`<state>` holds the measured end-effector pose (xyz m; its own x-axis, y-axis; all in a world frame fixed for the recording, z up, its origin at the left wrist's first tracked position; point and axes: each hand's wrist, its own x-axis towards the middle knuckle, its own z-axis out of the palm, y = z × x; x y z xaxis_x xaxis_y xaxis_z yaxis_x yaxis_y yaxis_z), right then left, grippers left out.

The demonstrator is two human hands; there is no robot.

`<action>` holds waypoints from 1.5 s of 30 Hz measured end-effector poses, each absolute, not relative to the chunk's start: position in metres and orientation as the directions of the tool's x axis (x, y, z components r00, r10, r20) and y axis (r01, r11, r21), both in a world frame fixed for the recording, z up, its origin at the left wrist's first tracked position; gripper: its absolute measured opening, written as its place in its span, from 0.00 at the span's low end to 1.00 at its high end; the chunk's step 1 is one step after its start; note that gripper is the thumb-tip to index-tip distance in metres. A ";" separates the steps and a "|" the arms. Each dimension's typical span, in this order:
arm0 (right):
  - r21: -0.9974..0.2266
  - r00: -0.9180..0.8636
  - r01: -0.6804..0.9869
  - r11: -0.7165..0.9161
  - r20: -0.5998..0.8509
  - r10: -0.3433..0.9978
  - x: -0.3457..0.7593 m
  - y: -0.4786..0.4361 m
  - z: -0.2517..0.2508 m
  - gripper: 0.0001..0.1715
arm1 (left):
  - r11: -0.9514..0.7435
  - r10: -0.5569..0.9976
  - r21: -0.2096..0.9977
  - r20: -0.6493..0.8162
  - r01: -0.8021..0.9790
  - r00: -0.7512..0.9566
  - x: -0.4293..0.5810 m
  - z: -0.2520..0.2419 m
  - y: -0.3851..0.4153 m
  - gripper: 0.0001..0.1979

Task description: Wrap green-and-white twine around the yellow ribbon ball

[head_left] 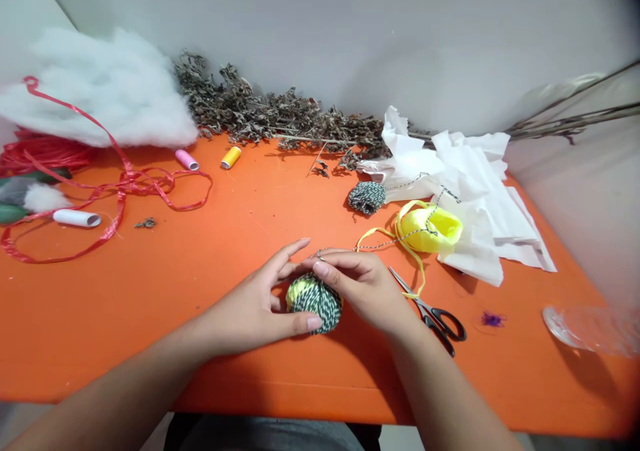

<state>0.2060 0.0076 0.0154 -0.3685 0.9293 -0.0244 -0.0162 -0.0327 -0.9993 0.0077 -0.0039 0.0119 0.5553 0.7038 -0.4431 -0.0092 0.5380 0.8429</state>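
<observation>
The person's left forearm [117,387] and right forearm [440,377] reach in from the bottom of the view, over the near edge of an orange desk [165,304]. Between the 2 hands sits a ball of green-and-white twine [315,304], wound over something neon yellow that shows at its upper left. The left hand [247,307] is curved and partly open, its thumb along the ball's near side and its fingers reaching up past it. The right hand [363,289] is closed over the top of the ball, its thumb and first finger seemingly pinching a thin strand of twine [385,244]. That strand crosses a neon-yellow bundle [429,229], then bends back to a smaller twine ball [367,197] beside crumpled white tissue paper [475,197]. A yellow ribbon [417,264] trails down to black-handled scissors [436,319], just right of the right hand. Farther left lie a tangled red ribbon [123,201], a white spool [77,218], a pink spool [187,160] and a yellow spool [231,157]. Cotton wadding [100,91] and dried leaves [260,114] line the back of the desk.
</observation>
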 end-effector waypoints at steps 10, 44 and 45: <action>-0.999 -0.212 -0.020 0.044 0.047 0.976 0.201 0.005 0.007 0.09 | 0.524 0.686 0.847 -0.356 -0.090 0.635 0.013 0.009 -0.003 0.40; -0.989 0.089 0.033 0.148 0.150 0.985 0.190 -0.005 0.011 0.06 | 0.008 0.870 0.983 -0.098 0.185 0.484 0.013 -0.003 -0.019 0.44; -0.989 0.087 0.027 0.145 0.147 0.985 0.190 -0.005 0.012 0.06 | -0.047 0.871 0.978 -0.059 0.201 0.488 0.013 -0.004 -0.019 0.43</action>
